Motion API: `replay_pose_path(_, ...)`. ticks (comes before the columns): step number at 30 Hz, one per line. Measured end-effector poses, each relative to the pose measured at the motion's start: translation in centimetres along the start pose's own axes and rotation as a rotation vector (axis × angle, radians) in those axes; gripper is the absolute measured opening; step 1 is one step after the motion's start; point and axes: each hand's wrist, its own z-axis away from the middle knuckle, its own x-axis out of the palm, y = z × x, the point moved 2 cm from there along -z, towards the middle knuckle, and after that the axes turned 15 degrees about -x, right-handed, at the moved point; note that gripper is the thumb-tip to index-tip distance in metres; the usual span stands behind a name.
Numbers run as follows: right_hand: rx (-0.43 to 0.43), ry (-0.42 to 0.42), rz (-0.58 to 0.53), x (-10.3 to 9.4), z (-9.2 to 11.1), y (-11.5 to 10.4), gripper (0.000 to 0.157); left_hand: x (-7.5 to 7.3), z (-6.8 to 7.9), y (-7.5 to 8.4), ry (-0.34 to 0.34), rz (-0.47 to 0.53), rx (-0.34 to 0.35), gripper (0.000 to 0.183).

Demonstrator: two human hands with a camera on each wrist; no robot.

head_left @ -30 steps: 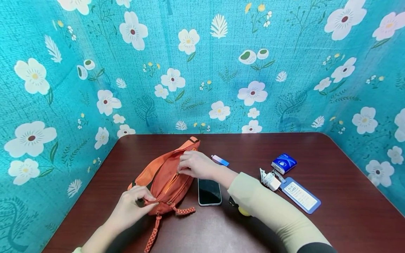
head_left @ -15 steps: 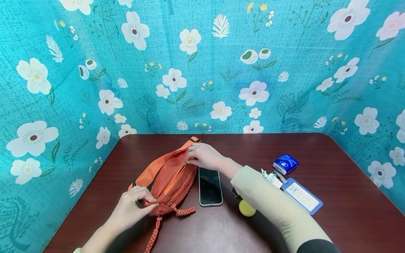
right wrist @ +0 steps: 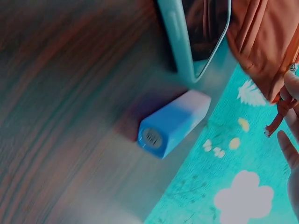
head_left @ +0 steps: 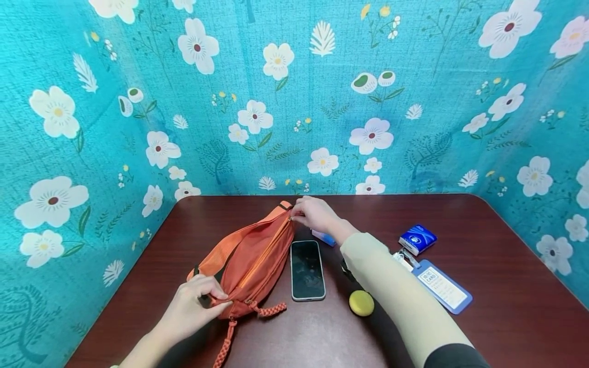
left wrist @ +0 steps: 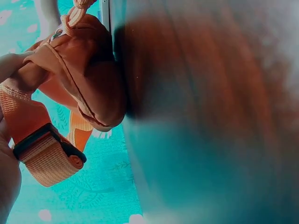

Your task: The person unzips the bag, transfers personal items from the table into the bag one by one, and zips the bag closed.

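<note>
Pinching the orange bag (head_left: 250, 255), our left hand (head_left: 195, 305) holds its near end. Our right hand (head_left: 314, 212) pinches its far end.

Your right sleeve (head_left: 395, 291) is a pale beige with a faint greenish cast, plain and without any pattern, and it fits closely along its length. It finishes in a broad, plain cuff (head_left: 361, 250) that leaves your right hand (head_left: 315, 212) bare. At its other end, by the lower edge of the head view, a black section (head_left: 455, 356) meets it along a curved border; whether that is a band or another garment is unclear. Your left hand (head_left: 190, 306) and left forearm (head_left: 149, 345) show bare.
</note>
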Motion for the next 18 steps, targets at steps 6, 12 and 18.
replay_pose_path(6, 0.054, 0.02, -0.012, -0.11, 0.03, 0.59, 0.009, 0.07, 0.11, -0.12, -0.01, -0.002, -0.003, 0.044)
replay_pose_path(12, 0.064, 0.011, -0.032, 0.14, 0.0, 0.59, 0.009, 0.06, 0.1, 0.06, -0.026, -0.034, 0.001, 0.045)
replay_pose_path(18, 0.075, 0.03, -0.045, 0.5, 0.27, 0.71, 0.009, -0.06, -0.03, 0.27, -0.05, -0.05, -0.016, 0.044)
